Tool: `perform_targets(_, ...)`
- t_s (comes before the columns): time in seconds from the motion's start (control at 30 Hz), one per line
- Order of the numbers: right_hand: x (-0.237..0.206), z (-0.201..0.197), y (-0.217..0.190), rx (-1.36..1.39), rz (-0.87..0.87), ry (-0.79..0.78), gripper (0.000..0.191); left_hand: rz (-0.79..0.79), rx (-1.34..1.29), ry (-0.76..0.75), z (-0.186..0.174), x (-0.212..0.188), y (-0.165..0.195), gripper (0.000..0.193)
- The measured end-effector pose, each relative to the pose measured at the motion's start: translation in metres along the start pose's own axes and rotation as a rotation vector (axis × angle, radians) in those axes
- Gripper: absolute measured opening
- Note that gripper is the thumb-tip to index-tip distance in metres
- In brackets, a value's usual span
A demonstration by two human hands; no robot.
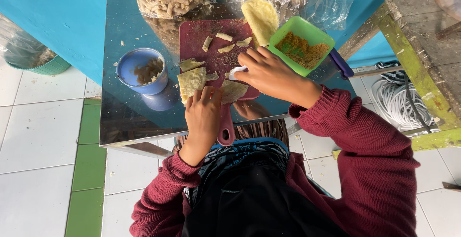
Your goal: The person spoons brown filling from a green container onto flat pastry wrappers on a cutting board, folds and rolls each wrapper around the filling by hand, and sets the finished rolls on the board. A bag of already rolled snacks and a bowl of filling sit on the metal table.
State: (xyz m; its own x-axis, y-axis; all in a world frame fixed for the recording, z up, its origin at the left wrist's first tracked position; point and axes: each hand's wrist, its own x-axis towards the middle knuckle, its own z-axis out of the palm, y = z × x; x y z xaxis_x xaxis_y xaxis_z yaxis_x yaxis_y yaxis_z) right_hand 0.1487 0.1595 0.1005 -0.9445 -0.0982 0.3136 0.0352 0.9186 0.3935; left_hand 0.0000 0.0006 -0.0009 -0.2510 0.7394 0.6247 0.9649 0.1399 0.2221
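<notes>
The left hand [203, 114] lies flat and mostly open, its fingers pressing on a thin yellow wrapper sheet [192, 82] at the near edge of the dark red cutting board [211, 37]. The right hand [269, 71] is curled narrow and pinches a small white tool [237, 71], which points toward the left hand, its long axis almost across the board. The sheet is directly beyond the left fingertips, its long side running away from the person. A second sheet [234, 91] lies between both hands. On the shiny worktop [126, 117] stand a blue cup [141, 70] and a green tub [301, 45].
</notes>
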Motion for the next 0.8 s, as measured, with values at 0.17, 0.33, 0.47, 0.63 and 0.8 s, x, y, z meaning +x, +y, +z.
perform_targets(0.17,-0.002,0.005,0.000,0.123,0.019,-0.014,0.034,0.000,0.013,0.001,0.000,-0.002,0.001,0.028)
perform_targets(0.33,0.000,0.011,0.004,0.301,0.034,-0.123,0.040,-0.010,0.018,-0.002,0.000,-0.003,0.001,0.026)
perform_targets(0.47,0.001,0.010,0.011,0.329,0.051,-0.163,0.039,-0.012,0.013,0.015,0.000,-0.003,0.003,0.023)
perform_targets(0.63,0.009,0.021,0.016,0.325,0.011,-0.175,0.037,-0.005,0.033,0.017,0.001,-0.003,0.002,0.024)
perform_targets(0.8,0.024,0.038,0.024,0.326,-0.066,-0.150,0.036,-0.003,0.042,0.010,0.002,-0.004,0.002,0.024)
